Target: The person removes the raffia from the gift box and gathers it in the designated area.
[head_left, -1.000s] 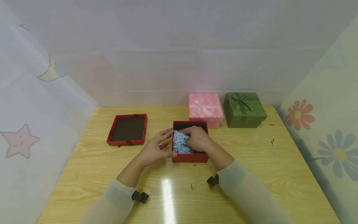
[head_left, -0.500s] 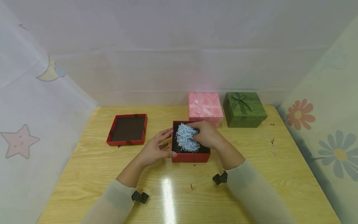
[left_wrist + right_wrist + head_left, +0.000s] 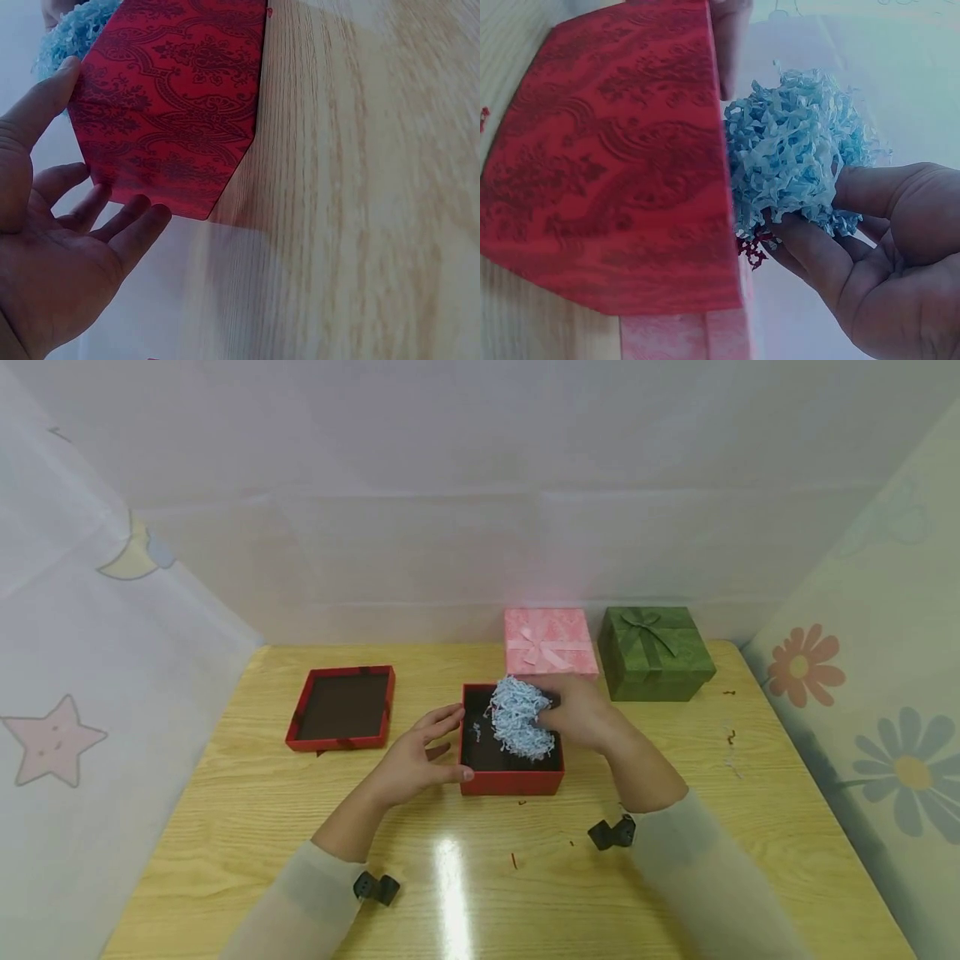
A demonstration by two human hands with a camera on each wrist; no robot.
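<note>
A bunch of light blue shredded paper point(image 3: 519, 720) is held in my right hand point(image 3: 588, 717), above the open red gift box point(image 3: 512, 783). In the right wrist view my thumb and fingers are curled round the paper point(image 3: 795, 154), and a few dark red shreds point(image 3: 754, 251) hang below it. My left hand point(image 3: 412, 765) rests against the box's left side with spread, fairly straight fingers. The left wrist view has its thumb at the rim and fingertips on the patterned red wall point(image 3: 169, 112). A small blue scrap point(image 3: 477, 732) lies on the box's dark floor.
The red box lid point(image 3: 341, 706) lies inside-up at the left. Behind the box stand a pink gift box point(image 3: 549, 643) and a green gift box point(image 3: 656, 656), both with bows. Small paper scraps point(image 3: 731, 737) dot the wooden table point(image 3: 300, 810).
My right hand has lifted the shredded paper from the box and moved it right and slightly away from me. The box's dark interior now shows. My left hand has stayed put.
</note>
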